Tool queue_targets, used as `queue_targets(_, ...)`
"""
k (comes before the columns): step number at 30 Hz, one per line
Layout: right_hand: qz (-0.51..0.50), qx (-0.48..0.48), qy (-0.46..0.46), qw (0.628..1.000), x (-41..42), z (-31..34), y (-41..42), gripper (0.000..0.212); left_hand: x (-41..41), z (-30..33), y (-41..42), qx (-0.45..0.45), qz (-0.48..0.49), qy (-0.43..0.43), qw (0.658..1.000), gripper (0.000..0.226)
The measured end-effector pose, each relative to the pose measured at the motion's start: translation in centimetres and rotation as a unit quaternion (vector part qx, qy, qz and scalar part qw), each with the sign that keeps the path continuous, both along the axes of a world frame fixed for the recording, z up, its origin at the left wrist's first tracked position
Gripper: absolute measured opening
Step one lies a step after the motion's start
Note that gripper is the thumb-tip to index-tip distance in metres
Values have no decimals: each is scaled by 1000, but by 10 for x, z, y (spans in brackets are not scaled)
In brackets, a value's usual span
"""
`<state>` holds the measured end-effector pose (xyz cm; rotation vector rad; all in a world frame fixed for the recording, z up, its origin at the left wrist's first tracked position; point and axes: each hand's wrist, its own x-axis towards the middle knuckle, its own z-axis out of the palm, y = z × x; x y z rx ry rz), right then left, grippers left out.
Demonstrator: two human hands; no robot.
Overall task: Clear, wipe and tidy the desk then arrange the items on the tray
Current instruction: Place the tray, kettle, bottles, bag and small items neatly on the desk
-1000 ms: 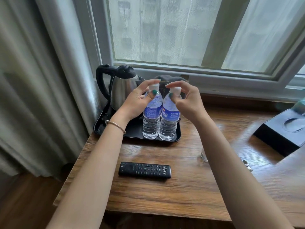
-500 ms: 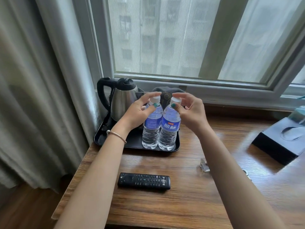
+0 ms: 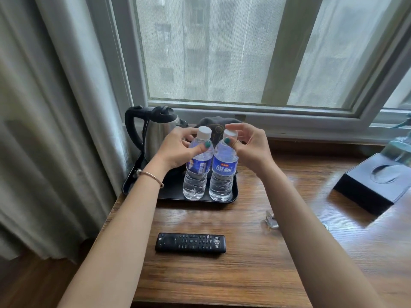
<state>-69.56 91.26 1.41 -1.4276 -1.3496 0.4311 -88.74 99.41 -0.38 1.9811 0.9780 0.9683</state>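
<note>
the left hand (image 3: 178, 150) pinches the neck of the left water bottle (image 3: 196, 167), the right hand (image 3: 249, 145) pinches the neck of the right water bottle (image 3: 223, 172); both bottles stand upright, side by side, on the black tray (image 3: 171, 190) between the hands, with the kettle (image 3: 159, 132) just beyond the left hand. this looks like the arranging step: next, probably turn the labels forward and let go. the remote control (image 3: 190, 242) lies on the table (image 3: 255, 274) nearer the person.
</note>
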Motion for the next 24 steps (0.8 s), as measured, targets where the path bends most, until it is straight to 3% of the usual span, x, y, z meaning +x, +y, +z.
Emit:
queue_targets(2, 3, -3, 3, 1000, -1, 1, 0, 28, -1, -3, 1, -32, -49, 17, 998, 53)
queue_targets(5, 9, -5, 3, 1000, -3, 2, 1, 28, -11, -2, 1, -154, -111, -1, 982, 38)
queue_targets(7, 10, -3, 7, 1000, -4, 2, 2, 28, -13, -3, 2, -101, -65, 6, 993, 34)
queue_targets(10, 10, 5, 14, 1000, -4, 2, 2, 29, 2, -13, -7, 11, 81, -31, 996, 34)
queue_targets(13, 2, 0, 25, 1000, -1, 3, 2, 29, 17, -20, -21, 25, 158, -83, 984, 37)
queue_targets(17, -4, -25, 46, 999, 9, 6, 1, 29, 7, -7, -13, 30, 81, 28, 996, 40)
queue_targets(20, 2, -29, 53, 998, 12, 5, 2, 29, -1, -9, -6, -42, -36, 8, 998, 38)
queue_targets(24, 25, -24, 44, 998, 4, 5, 2, 29, 4, -16, -7, 46, 52, 14, 997, 42)
